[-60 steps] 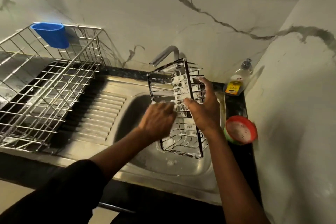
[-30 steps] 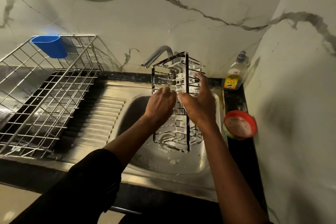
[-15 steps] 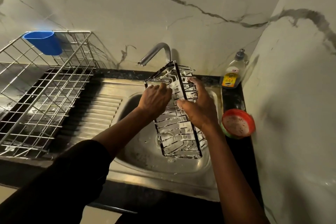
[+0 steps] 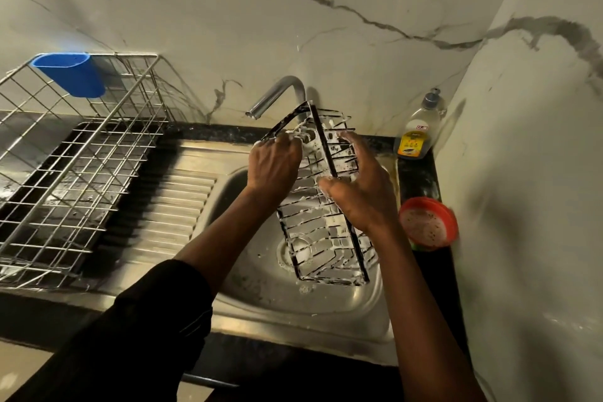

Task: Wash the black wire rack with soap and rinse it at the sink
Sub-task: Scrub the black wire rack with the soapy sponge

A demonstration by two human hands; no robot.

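The black wire rack [image 4: 321,238], streaked with white soap foam, stands tilted over the steel sink [image 4: 261,290], its top end under the tap [image 4: 277,96]. My right hand [image 4: 362,192] grips the rack's right side, thumb over a front wire. My left hand [image 4: 274,166] is closed at the rack's upper left corner; I cannot tell whether it holds a scrubber. No water is seen running from the tap.
A silver dish rack [image 4: 75,173] with a blue plastic cup [image 4: 70,73] hooked on it sits on the drainboard at left. A dish-soap bottle [image 4: 416,130] stands in the back right corner. A red-rimmed soap tub [image 4: 425,223] rests on the black counter by the right wall.
The rack was turned edge-on and upright a second ago, then tipped back so its face shows. My left hand has moved up from the rack's middle to its top left corner.
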